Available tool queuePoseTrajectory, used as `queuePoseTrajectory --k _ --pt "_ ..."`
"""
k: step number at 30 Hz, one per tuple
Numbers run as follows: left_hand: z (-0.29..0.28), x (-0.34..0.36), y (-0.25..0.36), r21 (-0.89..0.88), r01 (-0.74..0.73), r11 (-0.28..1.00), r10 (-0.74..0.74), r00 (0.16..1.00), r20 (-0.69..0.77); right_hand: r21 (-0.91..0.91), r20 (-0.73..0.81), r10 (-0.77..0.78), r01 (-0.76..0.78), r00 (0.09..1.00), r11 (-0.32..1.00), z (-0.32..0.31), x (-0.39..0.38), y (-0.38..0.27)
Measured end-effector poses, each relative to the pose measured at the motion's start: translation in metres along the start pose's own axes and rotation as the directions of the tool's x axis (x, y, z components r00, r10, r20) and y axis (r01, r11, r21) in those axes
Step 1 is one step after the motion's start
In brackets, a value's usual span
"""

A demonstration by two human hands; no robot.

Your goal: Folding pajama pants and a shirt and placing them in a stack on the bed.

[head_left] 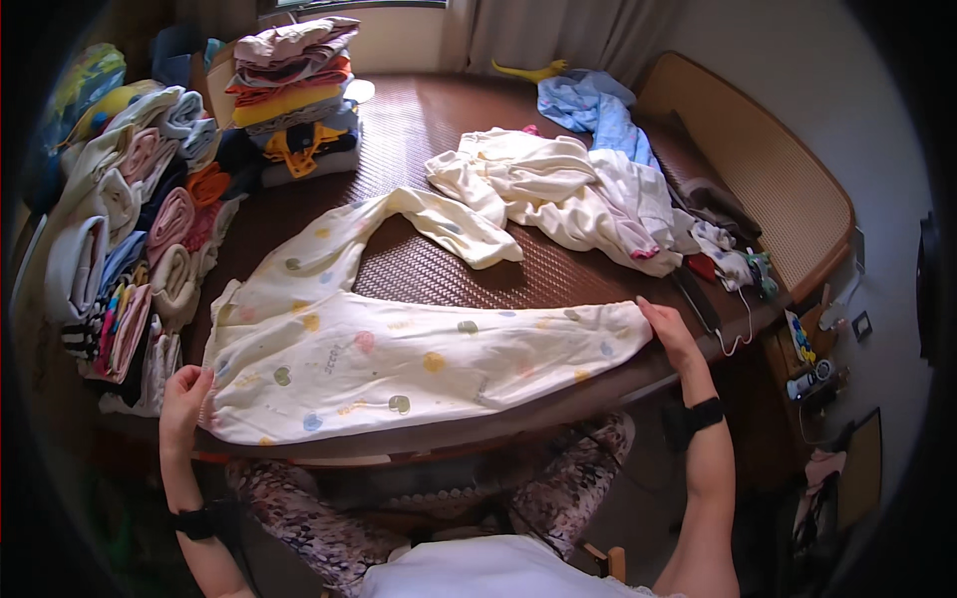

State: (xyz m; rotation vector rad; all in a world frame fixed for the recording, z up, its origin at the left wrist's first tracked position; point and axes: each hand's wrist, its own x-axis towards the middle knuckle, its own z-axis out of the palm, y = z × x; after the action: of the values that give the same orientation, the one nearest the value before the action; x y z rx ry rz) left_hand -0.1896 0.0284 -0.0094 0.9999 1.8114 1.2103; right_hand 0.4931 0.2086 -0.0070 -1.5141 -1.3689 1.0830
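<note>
Cream children's pants [379, 369] printed with coloured hearts and dots lie on the brown woven mat [399, 120] near its front edge, one leg stretched rightward and the other bent away behind. My left hand [185, 404] pinches the gathered waistband at the left end. My right hand [666, 329] grips the cuff of the stretched leg at the right end, fingers closed on it.
Rolled clothes [169, 219] line the left side, beside a folded stack [294, 80]. Loose cream garments [528, 189] and blue clothing [588, 105] lie behind right, near a dark bar with white cable [698, 304]. A cane headboard [768, 199] bounds the right.
</note>
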Motion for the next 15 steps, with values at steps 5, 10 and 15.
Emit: queuePoseTrajectory --k 5,10,15 --pt "0.021 0.030 -0.013 0.307 -0.207 0.929 0.256 0.958 -0.128 -0.367 -0.118 -0.085 0.036 0.989 0.930 0.014 0.025 0.006" --pt "0.032 0.021 -0.022 0.620 -0.245 0.745 0.497 0.824 -0.271 -0.469 -0.346 -0.418 0.231 0.840 0.852 0.022 0.016 0.011" --pt "0.050 0.003 -0.012 0.758 -0.057 0.650 0.415 0.862 -0.290 -0.834 -0.330 -0.486 -0.010 0.809 0.551 0.050 -0.003 0.007"
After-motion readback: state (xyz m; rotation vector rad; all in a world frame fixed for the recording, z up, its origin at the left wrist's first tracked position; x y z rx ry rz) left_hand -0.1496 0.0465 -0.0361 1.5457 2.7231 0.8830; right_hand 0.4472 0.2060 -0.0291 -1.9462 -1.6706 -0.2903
